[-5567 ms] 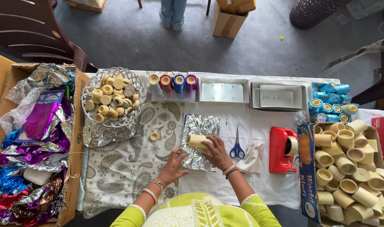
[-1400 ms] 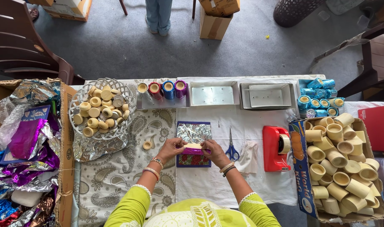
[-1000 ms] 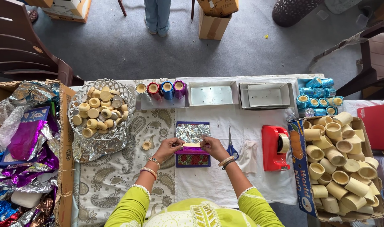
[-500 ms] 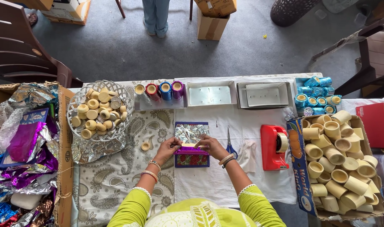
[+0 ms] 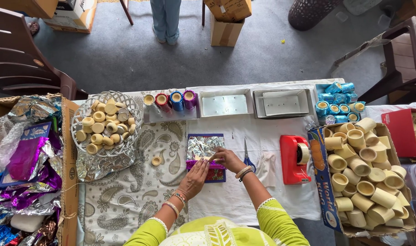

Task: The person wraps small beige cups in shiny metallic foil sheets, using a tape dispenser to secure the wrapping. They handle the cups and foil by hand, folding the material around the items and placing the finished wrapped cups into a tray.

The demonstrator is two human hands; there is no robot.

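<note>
A crinkled silver foil sheet (image 5: 203, 146) lies on a dark blue mat (image 5: 219, 175) in the middle of the table. My left hand (image 5: 193, 179) rests flat at the sheet's near edge, fingers together. My right hand (image 5: 227, 158) pinches the foil's near right edge, where it is wrapped round a small cream cup that is mostly hidden. Blue-handled scissors (image 5: 248, 159) lie just right of my right hand. A loose cream cup (image 5: 157, 161) sits to the left of the mat.
A wire basket (image 5: 106, 124) of cream cups stands at the back left, over foil. Foil-wrapped cups (image 5: 170, 99), two metal trays (image 5: 281, 102), blue wrapped cups (image 5: 335, 102), a red tape dispenser (image 5: 294, 159), a box of cups (image 5: 367, 173) and a box of coloured foils (image 5: 25, 168) surround the work spot.
The cup that both hands held on the foil is now covered by it. My hands have shifted to the foil's near edge, the left one flattening down.
</note>
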